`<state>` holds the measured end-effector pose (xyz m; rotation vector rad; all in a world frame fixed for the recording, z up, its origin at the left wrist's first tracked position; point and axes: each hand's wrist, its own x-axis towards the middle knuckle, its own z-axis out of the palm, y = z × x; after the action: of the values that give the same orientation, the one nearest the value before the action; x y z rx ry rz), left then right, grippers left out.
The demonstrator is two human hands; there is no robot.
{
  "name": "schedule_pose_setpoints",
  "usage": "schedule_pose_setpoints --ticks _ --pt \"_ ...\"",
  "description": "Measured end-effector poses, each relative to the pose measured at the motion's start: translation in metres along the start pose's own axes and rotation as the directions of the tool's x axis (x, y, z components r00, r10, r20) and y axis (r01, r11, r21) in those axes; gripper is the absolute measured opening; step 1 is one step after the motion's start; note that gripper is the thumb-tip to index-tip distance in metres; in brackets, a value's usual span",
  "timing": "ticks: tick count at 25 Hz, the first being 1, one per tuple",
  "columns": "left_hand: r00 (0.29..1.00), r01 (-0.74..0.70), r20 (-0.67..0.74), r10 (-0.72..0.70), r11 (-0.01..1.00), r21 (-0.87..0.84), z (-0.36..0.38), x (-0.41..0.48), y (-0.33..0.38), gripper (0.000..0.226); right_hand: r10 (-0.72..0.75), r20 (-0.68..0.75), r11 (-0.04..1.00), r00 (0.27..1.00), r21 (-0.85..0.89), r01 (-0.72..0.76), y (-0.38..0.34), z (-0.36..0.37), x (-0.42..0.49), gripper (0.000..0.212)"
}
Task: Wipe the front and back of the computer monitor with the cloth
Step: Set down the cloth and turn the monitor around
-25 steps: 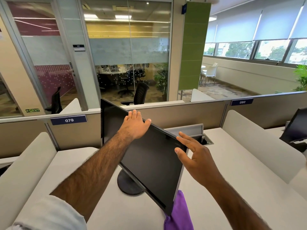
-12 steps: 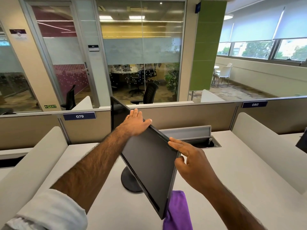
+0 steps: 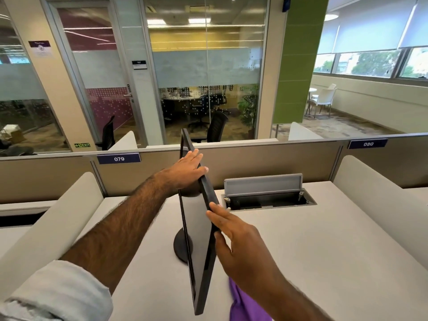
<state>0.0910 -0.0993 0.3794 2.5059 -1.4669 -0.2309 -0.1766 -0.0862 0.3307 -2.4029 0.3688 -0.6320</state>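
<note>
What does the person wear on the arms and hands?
The left arm has a pale grey sleeve rolled up near the elbow. The right arm shows no sleeve. The left hand and the right hand are bare: no gloves, rings or watch visible.

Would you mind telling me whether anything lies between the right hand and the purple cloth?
Nothing visible does. The right hand touches the monitor at its edge, and the purple cloth lies on the desk directly beneath that forearm, beside the monitor.
</note>
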Motion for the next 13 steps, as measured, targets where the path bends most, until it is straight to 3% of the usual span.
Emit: schedule_pose_setpoints --ticks 5,9,13 --pt "1.000 0.010 0.025 -0.009 0.999 -0.040 -0.005 -0.014 0.002 0.067 -0.095 0.046 0.992 0.994 0.089 0.091 0.007 0.002 0.003 0.047" --pt "0.998 0.047 0.036 -0.046 0.998 -0.036 -0.002 -0.030 0.018 0.072 -0.143 -0.120 0.985 0.982 0.079 0.153 0.049 -0.021 0.055 0.057" --pt "0.995 0.074 0.059 -0.077 0.996 0.050 0.008 -0.061 0.048 0.092 -0.134 0.140 0.963 0.981 -0.216 0.162 0.084 -0.031 0.143 0.087"
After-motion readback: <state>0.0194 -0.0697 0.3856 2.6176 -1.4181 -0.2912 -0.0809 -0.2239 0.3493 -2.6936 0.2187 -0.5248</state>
